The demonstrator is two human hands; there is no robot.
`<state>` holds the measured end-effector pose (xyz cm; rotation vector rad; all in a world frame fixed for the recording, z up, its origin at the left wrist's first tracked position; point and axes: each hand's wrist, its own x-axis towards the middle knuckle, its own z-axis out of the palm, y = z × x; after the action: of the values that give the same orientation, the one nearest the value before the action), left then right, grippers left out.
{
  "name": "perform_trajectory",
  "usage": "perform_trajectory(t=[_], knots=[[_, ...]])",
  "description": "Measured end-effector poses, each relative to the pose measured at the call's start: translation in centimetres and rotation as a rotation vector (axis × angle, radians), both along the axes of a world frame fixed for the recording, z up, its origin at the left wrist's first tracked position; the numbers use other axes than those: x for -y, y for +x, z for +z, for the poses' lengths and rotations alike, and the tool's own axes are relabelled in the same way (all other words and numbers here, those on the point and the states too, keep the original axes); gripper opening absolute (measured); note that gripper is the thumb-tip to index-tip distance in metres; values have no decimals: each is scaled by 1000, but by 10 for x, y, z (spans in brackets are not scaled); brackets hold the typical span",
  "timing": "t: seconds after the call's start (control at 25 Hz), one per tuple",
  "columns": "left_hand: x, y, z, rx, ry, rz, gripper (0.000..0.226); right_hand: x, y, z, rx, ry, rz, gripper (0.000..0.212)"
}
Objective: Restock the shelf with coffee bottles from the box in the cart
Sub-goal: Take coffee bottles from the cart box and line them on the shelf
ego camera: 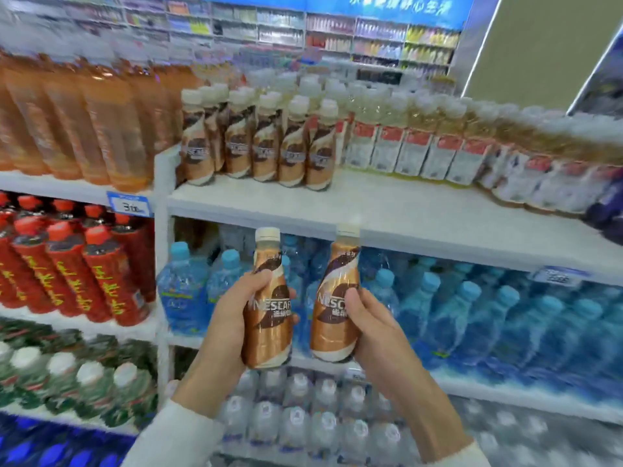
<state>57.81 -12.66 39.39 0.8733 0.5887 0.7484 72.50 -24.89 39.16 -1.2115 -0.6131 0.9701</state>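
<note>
Our left hand (226, 325) fingers grasp one coffee bottle (269, 328); right hand (377, 335) fingers, another bottle (332, 325). Placement pending: we judge both go up, twelve o'clock, onto the shelf (404, 207).

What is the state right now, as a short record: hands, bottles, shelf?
left hand: grips the left coffee bottle around its middle, upright
right hand: grips the right coffee bottle, top leaning slightly right
position: both held in front of the blue water bottles, below the white shelf
coffee row: at the white shelf's left end, set back from its front edge
free space: bare board in front of the coffee row
right neighbours: pale drinks with red-and-white labels
</note>
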Motion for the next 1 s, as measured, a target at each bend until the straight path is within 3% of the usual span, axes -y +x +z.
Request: perform_trajectory(t=[0.16, 0.24, 0.44, 0.6, 0.88, 1.0], knots=[[-6, 86, 51, 122, 263, -11, 25, -4, 69, 50, 224, 50, -108, 47], [-19, 117, 75, 143, 403, 1, 23, -16, 97, 69, 335, 67, -162, 33], [-67, 165, 106, -7, 695, -25, 28, -64, 145, 89, 519, 51, -243, 16], [-96, 180, 109, -57, 744, -25, 36, -89, 164, 86, 516, 45, -235, 39], [-118, 186, 87, 10, 717, -141, 30, -96, 178, 70, 585, -22, -68, 46], [-114, 181, 83, -12, 753, -116, 29, -90, 177, 71, 534, -2, -39, 63]])
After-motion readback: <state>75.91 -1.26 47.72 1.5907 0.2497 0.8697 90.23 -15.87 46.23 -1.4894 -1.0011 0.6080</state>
